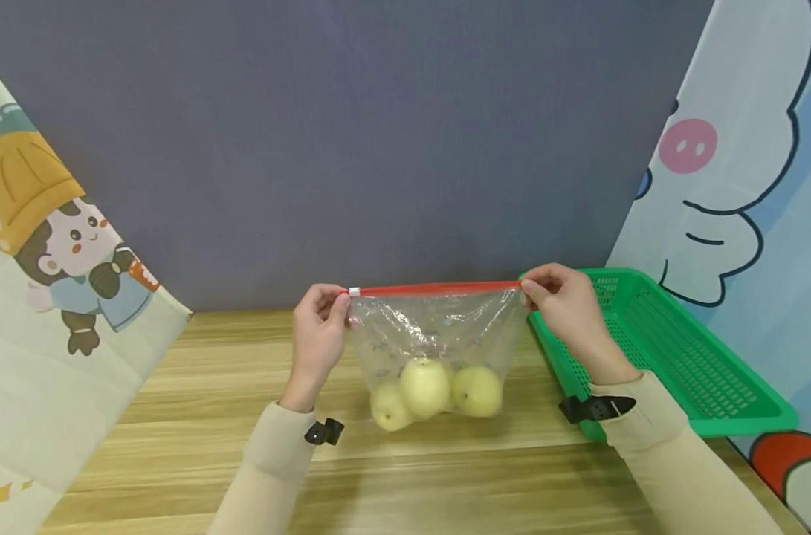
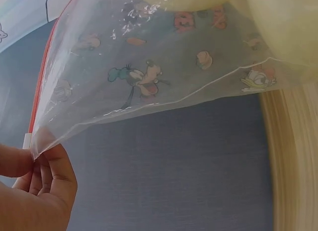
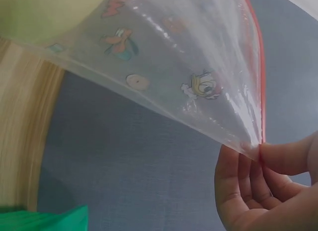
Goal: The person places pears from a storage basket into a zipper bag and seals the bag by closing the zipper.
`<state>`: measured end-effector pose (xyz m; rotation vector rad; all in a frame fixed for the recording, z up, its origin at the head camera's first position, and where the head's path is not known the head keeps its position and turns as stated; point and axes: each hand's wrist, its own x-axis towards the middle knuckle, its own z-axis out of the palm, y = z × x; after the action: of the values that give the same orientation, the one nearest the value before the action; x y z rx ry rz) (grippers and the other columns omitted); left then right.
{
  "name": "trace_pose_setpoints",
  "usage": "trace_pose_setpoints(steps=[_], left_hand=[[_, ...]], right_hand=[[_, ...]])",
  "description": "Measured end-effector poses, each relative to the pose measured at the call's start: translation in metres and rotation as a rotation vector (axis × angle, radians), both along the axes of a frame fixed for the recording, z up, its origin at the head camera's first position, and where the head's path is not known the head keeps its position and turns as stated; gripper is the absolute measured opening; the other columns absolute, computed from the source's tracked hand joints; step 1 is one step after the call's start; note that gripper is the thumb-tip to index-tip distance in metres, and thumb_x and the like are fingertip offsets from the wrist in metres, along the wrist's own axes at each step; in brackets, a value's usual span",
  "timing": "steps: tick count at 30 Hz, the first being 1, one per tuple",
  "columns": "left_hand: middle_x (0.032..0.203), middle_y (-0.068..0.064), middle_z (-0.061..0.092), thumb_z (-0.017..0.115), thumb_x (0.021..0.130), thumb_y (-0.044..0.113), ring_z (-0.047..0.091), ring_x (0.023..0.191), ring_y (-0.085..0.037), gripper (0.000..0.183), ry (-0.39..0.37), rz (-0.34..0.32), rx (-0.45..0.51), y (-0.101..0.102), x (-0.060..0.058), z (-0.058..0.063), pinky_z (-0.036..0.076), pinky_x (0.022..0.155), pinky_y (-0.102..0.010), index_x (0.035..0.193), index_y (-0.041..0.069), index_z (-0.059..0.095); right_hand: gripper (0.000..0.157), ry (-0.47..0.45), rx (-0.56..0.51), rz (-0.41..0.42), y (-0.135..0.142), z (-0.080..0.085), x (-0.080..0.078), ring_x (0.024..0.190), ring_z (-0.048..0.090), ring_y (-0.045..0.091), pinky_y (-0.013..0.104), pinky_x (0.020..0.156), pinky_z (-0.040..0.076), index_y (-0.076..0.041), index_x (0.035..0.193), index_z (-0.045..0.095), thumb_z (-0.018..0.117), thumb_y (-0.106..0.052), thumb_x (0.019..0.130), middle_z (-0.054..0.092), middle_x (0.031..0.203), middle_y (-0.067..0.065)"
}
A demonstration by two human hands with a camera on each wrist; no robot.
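Note:
A clear slider zip bag (image 1: pixel 438 319) with cartoon prints hangs between my two hands, its red zip strip (image 1: pixel 438 288) stretched nearly level. Three round yellow-green fruits (image 1: pixel 425 388) lie at the bottom of it, side by side. My left hand (image 1: pixel 318 334) pinches the top left corner between thumb and fingers, right by the white slider (image 1: pixel 354 292). At the other end, my right hand (image 1: pixel 569 308) pinches the top right corner, seen close in the right wrist view, where the thumb presses the red strip's end.
A green plastic basket (image 1: pixel 686 357) with perforated walls stands on the right of the wood-grain table (image 1: pixel 244 416), partly behind my right forearm. A grey panel (image 1: pixel 378 148) rises at the back. Cartoon-printed sheets (image 1: pixel 733 223) flank both sides.

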<state>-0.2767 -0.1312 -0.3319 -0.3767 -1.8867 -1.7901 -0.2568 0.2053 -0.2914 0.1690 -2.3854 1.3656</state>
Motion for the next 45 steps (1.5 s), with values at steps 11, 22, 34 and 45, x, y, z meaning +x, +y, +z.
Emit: trace_pose_setpoints(steps=[11, 22, 34, 45], left_hand=[[0.09, -0.018, 0.064, 0.06, 0.099, -0.004, 0.058, 0.067, -0.012, 0.006, -0.04, 0.045, 0.024, 0.0, -0.009, 0.0, 0.052, 0.057, -0.019, 0.102, -0.008, 0.062], [0.093, -0.017, 0.065, 0.062, 0.098, -0.002, 0.06, 0.069, -0.015, 0.007, -0.094, 0.068, 0.005, 0.008, -0.008, 0.001, 0.054, 0.058, -0.019, 0.103, -0.006, 0.065], [0.091, -0.019, 0.065, 0.062, 0.098, 0.0, 0.062, 0.069, -0.018, 0.006, -0.071, 0.055, -0.083, 0.012, 0.002, 0.002, 0.055, 0.057, -0.021, 0.1, -0.005, 0.065], [0.083, -0.02, 0.064, 0.062, 0.097, -0.004, 0.062, 0.061, -0.015, 0.005, -0.041, -0.003, -0.041, 0.009, 0.007, 0.004, 0.058, 0.054, -0.028, 0.097, -0.008, 0.063]], right_hand=[[0.018, 0.045, 0.202, -0.042, -0.009, 0.011, -0.006, 0.083, 0.065, 0.03, 0.035, 0.067, 0.053, -0.002, 0.111, 0.072, 0.062, -0.013, 0.101, 0.07, 0.093, 0.014], [0.025, 0.182, 0.445, -0.001, -0.042, 0.026, 0.011, 0.109, 0.057, 0.038, 0.054, 0.089, 0.05, 0.0, 0.12, 0.069, 0.065, -0.008, 0.097, 0.063, 0.118, 0.017], [0.031, 0.157, 0.492, 0.226, -0.102, 0.043, 0.041, 0.113, 0.061, 0.028, 0.047, 0.093, 0.053, -0.005, 0.124, 0.069, 0.07, -0.018, 0.096, 0.066, 0.12, 0.008], [0.029, 0.052, 0.579, 0.432, -0.114, 0.065, 0.034, 0.092, 0.065, 0.015, 0.034, 0.082, 0.057, -0.003, 0.118, 0.072, 0.072, -0.022, 0.096, 0.07, 0.102, 0.002]])
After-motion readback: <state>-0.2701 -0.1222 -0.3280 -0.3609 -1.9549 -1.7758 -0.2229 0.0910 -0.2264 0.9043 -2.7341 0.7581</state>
